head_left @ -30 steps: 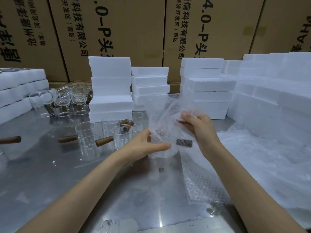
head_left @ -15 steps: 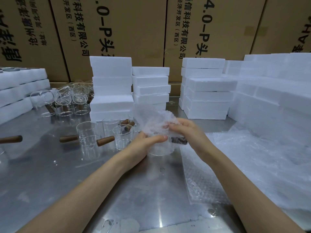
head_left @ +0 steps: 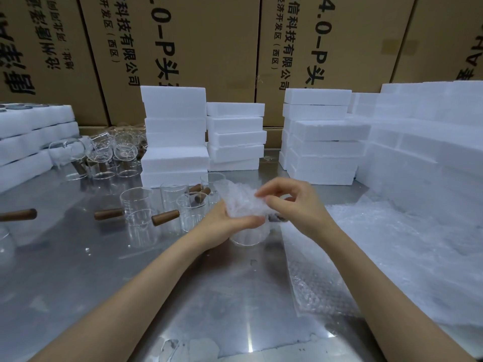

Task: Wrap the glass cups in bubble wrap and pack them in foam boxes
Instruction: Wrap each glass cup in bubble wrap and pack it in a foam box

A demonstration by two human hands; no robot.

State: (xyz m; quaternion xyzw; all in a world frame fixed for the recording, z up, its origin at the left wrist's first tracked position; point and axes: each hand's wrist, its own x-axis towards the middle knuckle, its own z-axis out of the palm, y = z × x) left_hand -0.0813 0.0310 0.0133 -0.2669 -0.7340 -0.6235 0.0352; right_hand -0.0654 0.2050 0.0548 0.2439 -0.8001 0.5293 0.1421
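your left hand (head_left: pixel 224 223) curls its fingers in a grip, thumb pointing right; your right hand (head_left: pixel 295 205) pinches with thumb and forefinger, forearms converging.

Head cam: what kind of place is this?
Likely a warehouse packing station. Stacked foam boxes and printed cardboard cartons line a steel table crowded with glass cups, while the left hand and right hand fold bubble wrap round one cup.

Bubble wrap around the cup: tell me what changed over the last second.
The bubble wrap, standing up loose a second ago, has been folded down over the glass cup. The right hand moved from the sheet's far side to pinch it on top; the left hand kept holding the bundle from the left. The unwrapped cups and foam boxes stayed put.
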